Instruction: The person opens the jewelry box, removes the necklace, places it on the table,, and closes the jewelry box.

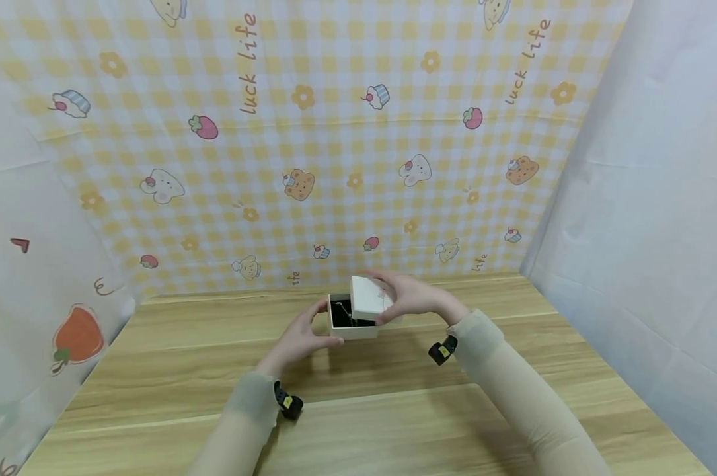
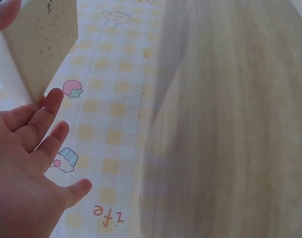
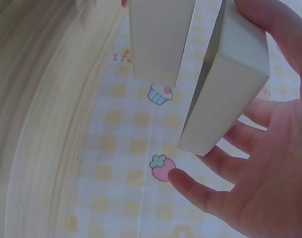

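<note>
A small white box [image 1: 355, 333] is gripped by my left hand [image 1: 297, 341], thumb on the near side and fingers on the far side. Inside it, a black insert [image 1: 341, 317] carries a thin silvery chain [image 1: 350, 315]. My right hand [image 1: 417, 296] holds the white lid [image 1: 367, 297], which is tilted over the right part of the box and covers some of the insert. In the left wrist view the box's speckled face [image 2: 42, 42] shows between thumb and fingers. The right wrist view has the lid [image 3: 227, 101] apart from the box [image 3: 158, 42].
A wood-grain table [image 1: 388, 430] lies beneath both hands. Behind it hangs a yellow checked cloth [image 1: 340, 139] with cartoon prints, and pale cloths close in the left [image 1: 13, 198] and right [image 1: 649, 198] sides. Each wrist wears a black band device.
</note>
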`<state>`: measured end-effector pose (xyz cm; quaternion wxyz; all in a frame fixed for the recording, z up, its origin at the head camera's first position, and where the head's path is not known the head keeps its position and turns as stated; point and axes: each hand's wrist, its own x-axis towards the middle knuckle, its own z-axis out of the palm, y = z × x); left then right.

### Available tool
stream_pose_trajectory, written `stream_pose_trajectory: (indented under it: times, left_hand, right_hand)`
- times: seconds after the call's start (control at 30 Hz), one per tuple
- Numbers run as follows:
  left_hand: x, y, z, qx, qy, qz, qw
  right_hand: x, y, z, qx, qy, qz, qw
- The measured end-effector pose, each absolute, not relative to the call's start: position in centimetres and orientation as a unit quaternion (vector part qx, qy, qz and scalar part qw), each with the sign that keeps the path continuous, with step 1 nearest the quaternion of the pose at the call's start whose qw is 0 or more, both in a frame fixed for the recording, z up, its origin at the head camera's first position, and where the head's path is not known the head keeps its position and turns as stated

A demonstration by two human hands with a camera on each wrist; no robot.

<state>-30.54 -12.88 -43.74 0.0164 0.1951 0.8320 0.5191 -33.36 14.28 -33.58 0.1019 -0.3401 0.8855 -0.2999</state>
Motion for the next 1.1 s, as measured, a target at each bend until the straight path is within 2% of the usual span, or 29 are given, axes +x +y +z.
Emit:
stream_pose_trajectory:
  times: [0.8,1.1]
  left_hand:
    - [-30.5,-13.3,-43.7,0.183,0.837,0.515,0.021]
    - [-30.5,-13.3,-43.6,0.183,0.840,0.510,0.019]
  right_hand:
    - [-33.4,19.1,-34.7,-0.316,0.857,-0.382,0.136]
    - [-33.4,20.7,-36.1,-0.316,0.867,-0.365,0.120]
